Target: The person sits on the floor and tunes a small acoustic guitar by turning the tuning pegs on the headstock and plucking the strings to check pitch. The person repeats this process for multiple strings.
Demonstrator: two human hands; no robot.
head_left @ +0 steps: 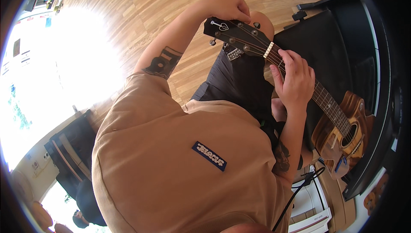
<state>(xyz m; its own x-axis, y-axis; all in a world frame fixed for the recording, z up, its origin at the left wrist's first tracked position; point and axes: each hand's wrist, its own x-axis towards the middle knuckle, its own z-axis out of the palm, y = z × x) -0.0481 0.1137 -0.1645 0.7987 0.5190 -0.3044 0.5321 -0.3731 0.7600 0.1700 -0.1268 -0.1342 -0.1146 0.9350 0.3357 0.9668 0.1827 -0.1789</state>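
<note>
An acoustic guitar lies slanted across my lap, its wooden body (327,136) low on the right side. Its dark headstock (224,28) points away to the upper left, over my thigh. My left hand (235,8) is curled closed at the headstock's far edge, on a tuning peg that the fingers hide. Other metal tuning pegs (212,42) show along the edges. Just below the white nut (268,49), my right hand (296,76) rests over the strings and the guitar neck (330,106), its thumb apart from the loosely stretched fingers.
A black padded bench or seat (319,44) lies under the neck. A blue object (341,163) is by the guitar body. A black cable (306,181) hangs over a white keyboard-like device (314,222). Wood flooring (162,1) spreads ahead; bright windows (64,61) are at left.
</note>
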